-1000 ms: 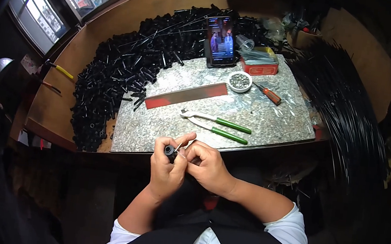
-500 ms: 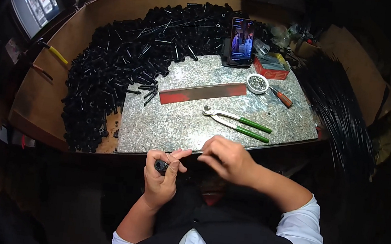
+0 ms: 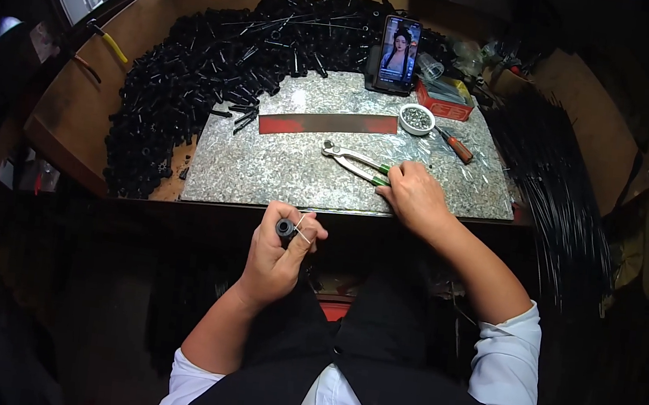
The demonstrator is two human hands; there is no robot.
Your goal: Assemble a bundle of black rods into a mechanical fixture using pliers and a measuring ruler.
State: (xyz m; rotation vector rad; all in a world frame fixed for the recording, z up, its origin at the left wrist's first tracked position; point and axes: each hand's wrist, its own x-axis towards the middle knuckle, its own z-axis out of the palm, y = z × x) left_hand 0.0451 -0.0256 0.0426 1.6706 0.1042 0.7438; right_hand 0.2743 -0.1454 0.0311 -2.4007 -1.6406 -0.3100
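Note:
My left hand, in front of the table's near edge, is closed around a black tubular part whose round hollow end faces up. A thin pale wire or strand crosses by its thumb and fingertips. Over the board, my right hand grips the green handles of a pair of end-cutting pincers. The pincers lie on the speckled board, their metal jaws pointing left and the handles slightly spread. The ends of the handles are hidden beneath the right hand.
A red-and-grey flat strip crosses the speckled board. Behind lie heaped black parts and a propped phone. To the right are a white bowl of small metal pieces, a screwdriver, a red box and long black rods.
My right hand has moved from beside the left hand up and right onto the pincers' handles. My left hand still holds the black tubular part. The whole view has shifted, and the phone's picture differs.

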